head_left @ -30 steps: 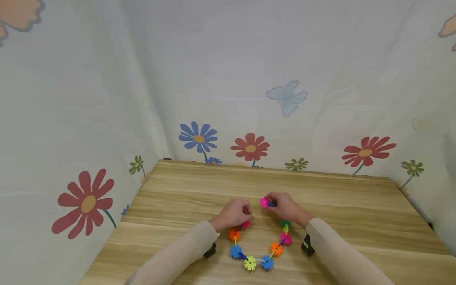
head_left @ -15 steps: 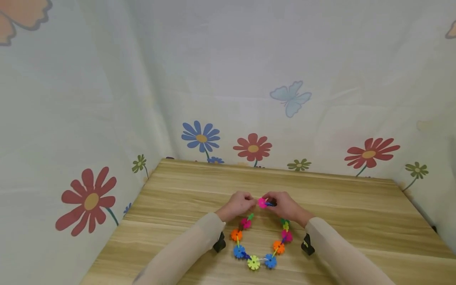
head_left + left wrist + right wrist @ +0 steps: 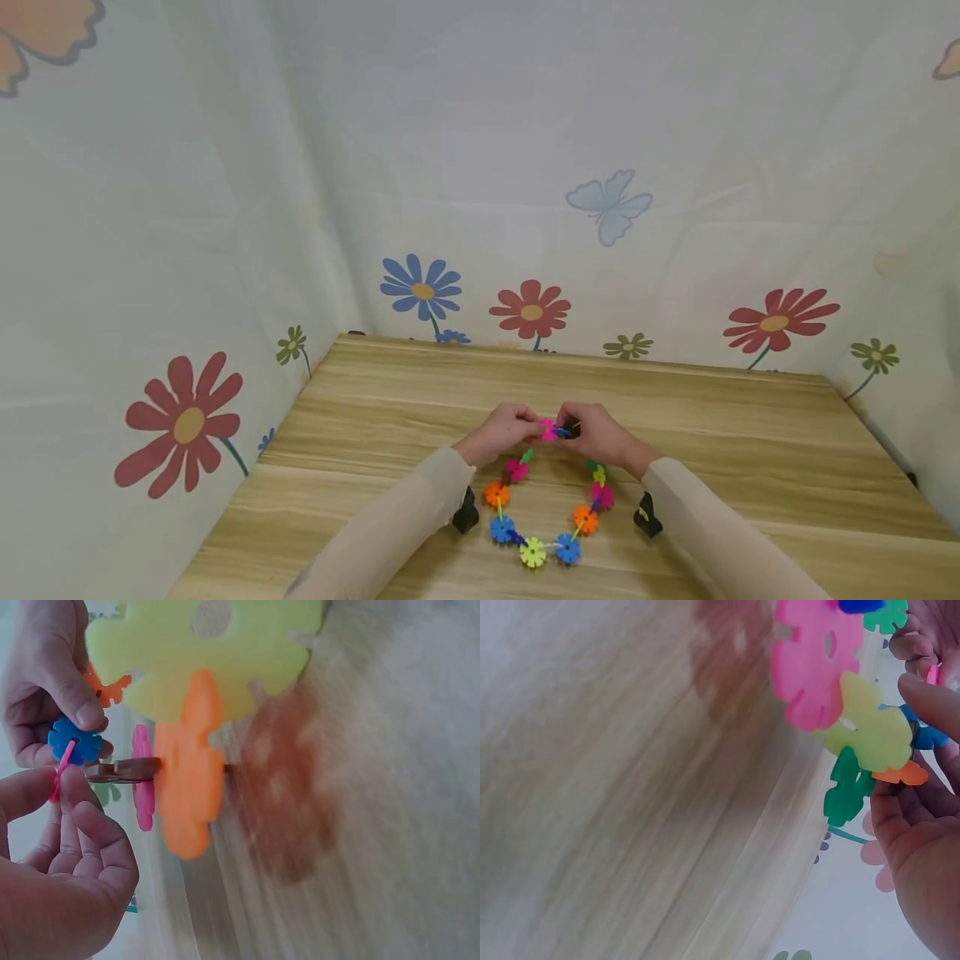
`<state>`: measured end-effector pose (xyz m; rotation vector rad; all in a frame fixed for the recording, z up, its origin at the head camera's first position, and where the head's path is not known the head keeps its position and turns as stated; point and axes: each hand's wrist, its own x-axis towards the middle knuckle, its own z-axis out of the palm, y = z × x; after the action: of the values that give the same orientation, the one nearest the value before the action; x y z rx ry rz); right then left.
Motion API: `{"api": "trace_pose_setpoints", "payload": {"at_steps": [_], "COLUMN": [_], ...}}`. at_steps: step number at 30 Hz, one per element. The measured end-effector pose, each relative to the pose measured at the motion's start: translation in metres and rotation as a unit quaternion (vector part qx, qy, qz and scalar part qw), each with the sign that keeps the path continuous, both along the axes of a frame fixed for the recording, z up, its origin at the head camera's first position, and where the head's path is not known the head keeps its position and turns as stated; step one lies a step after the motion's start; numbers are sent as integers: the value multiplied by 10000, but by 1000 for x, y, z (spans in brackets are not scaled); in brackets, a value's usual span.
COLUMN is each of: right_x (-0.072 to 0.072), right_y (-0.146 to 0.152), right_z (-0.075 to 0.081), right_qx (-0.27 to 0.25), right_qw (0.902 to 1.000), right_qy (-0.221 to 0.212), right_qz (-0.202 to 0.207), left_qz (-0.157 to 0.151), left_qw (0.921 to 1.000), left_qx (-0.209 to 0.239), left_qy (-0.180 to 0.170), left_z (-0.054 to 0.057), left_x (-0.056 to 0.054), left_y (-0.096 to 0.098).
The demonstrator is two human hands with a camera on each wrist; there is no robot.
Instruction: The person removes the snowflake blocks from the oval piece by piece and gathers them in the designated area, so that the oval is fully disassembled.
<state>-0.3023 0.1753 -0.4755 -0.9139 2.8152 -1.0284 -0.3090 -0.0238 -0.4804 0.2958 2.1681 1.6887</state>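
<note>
Between both hands is a pink snowflake disc (image 3: pixel 548 429), pinched by the left hand (image 3: pixel 501 433) at thumb and finger. It meets a blue snowflake disc (image 3: pixel 73 741), which the right hand (image 3: pixel 603 435) grips. Below the hands a curved chain of linked discs lies on the table. Its left branch ends in a green disc (image 3: pixel 527 456), just under the left hand, beside a pink one. A yellow-green disc (image 3: pixel 532 552) sits at the bottom of the curve. On the right, a dark green disc (image 3: pixel 849 787) and an orange disc (image 3: pixel 901 773) lead up to the right hand.
The wood-grain table (image 3: pixel 420 383) reaches back to a white curtain (image 3: pixel 465 167) printed with flowers and butterflies. Black wrist devices (image 3: pixel 466 511) hang under both sleeves, close to either side of the chain.
The left hand has let go of the chain's green end, moved up and right, and taken hold of the pink disc. The right hand stays nearly in place, gripping the blue disc.
</note>
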Motion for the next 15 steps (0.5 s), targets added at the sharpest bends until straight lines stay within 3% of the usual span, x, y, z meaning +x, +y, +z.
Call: {"api": "trace_pose_setpoints", "payload": {"at_steps": [7, 15], "right_x": [1, -1], "right_y": [6, 9], "right_z": [-1, -7], "right_qx": [-78, -156], "right_qw": [9997, 9995], "right_qy": [-135, -136], "right_qz": [176, 232], "left_qz": [90, 108], "left_qw": [9998, 9995], "left_qx": [147, 89], "left_qy": [-127, -277], "left_z": [-8, -6], "left_x": [-4, -2], "left_y": [-2, -4]}}
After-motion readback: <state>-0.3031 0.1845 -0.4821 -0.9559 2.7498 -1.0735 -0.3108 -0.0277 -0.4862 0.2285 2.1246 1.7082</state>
